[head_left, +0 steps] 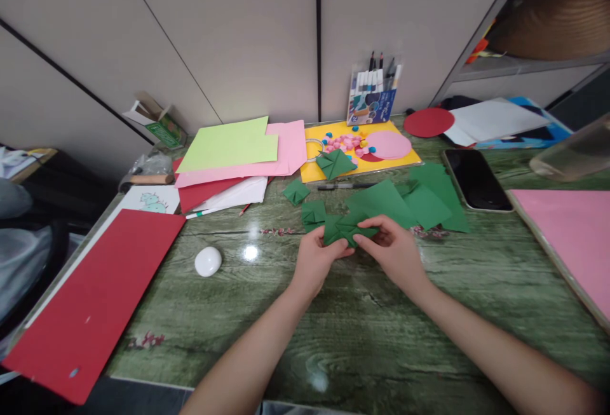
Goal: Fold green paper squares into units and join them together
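Between my two hands is a folded piece of green paper point(347, 229), held just above the table. My left hand point(314, 256) pinches its left side, thumb on the near edge. On its right side, my right hand point(393, 251) grips it between thumb and index finger. Behind it lie small folded green pieces: one square point(313, 213), another a bit farther back point(296, 192), and a larger one point(336, 163) on a yellow sheet. Flat green paper sheets point(384, 202) overlap just beyond my right hand.
A phone point(478, 180) lies at right, near a pink board point(572, 231). Red card point(100, 300) covers the left edge; a white round object point(208, 261) sits nearby. Pink and blue bits point(343, 142) lie on the yellow sheet point(312, 171). A marker pack point(372, 97) stands behind.
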`<move>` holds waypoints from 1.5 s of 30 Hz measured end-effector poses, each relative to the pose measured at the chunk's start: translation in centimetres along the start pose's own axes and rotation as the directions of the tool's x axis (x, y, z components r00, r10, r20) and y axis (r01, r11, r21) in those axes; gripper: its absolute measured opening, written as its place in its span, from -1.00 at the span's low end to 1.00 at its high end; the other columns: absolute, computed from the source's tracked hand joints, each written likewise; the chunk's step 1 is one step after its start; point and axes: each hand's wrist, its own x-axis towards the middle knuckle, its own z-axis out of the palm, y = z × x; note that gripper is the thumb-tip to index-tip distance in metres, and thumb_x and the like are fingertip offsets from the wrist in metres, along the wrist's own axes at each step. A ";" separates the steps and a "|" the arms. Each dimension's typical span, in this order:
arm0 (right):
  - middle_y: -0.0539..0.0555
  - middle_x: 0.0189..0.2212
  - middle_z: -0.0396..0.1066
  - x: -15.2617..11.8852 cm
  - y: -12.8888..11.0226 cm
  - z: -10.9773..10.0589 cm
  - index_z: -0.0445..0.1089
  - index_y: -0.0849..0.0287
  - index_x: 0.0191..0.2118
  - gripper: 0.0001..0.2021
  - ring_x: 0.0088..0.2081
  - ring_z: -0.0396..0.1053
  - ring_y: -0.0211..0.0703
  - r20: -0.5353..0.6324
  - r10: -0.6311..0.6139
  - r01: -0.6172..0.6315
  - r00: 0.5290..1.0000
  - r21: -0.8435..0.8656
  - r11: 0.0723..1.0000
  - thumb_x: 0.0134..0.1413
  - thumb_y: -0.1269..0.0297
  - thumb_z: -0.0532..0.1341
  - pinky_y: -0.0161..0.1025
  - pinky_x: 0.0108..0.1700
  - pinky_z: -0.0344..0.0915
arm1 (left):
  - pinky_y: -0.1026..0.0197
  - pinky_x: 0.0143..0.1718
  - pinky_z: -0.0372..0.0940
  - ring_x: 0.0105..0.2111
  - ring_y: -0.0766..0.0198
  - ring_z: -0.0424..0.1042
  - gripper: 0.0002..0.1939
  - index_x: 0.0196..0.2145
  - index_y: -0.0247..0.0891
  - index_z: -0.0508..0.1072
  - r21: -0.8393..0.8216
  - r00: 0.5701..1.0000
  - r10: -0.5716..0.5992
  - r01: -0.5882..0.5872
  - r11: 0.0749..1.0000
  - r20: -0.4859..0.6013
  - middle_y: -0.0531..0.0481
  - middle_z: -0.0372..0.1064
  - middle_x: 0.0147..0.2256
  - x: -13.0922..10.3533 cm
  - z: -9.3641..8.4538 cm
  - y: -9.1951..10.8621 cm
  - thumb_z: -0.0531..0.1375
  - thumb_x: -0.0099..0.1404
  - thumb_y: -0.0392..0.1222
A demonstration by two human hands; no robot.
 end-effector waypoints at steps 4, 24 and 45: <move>0.01 -0.44 0.34 0.0 -0.1 0.2 0.32 0.12 -0.26 -0.75 -0.54 0.21 -0.26 0.001 0.006 -0.006 1.000 0.054 0.999 -0.13 0.25 0.27 -0.28 -0.50 0.19 | 0.18 -0.30 0.40 -0.39 0.30 0.42 -0.75 -0.38 -0.38 0.50 0.026 1.000 -0.003 0.003 1.000 -0.013 -0.07 0.47 -0.35 0.0 0.0 0.0 0.33 -0.05 -0.22; -0.02 -0.50 0.37 -0.1 1.1 0.7 0.30 0.15 -0.36 -0.71 -0.52 0.28 -0.25 0.159 0.148 -0.194 0.976 0.335 0.922 -0.19 0.11 0.31 -0.29 -0.45 0.26 | 0.16 -0.28 0.41 -0.42 0.31 0.44 -0.76 -0.37 -0.38 0.47 0.019 0.998 0.024 -0.023 1.000 -0.059 -0.05 0.47 -0.39 -0.1 0.3 -0.4 0.32 -0.03 -0.22; -0.04 -0.63 0.33 0.3 0.3 -0.1 0.26 0.17 -0.50 -0.74 -0.55 0.28 -0.25 0.265 0.110 -0.168 0.958 0.209 0.963 -0.11 0.09 0.25 -0.29 -0.46 0.20 | 0.18 -0.37 0.34 -0.51 0.31 0.38 -0.78 -0.45 -0.34 0.47 0.198 0.996 0.061 -0.046 0.979 -0.070 -0.03 0.45 -0.46 0.7 -0.6 0.1 0.31 -0.07 -0.18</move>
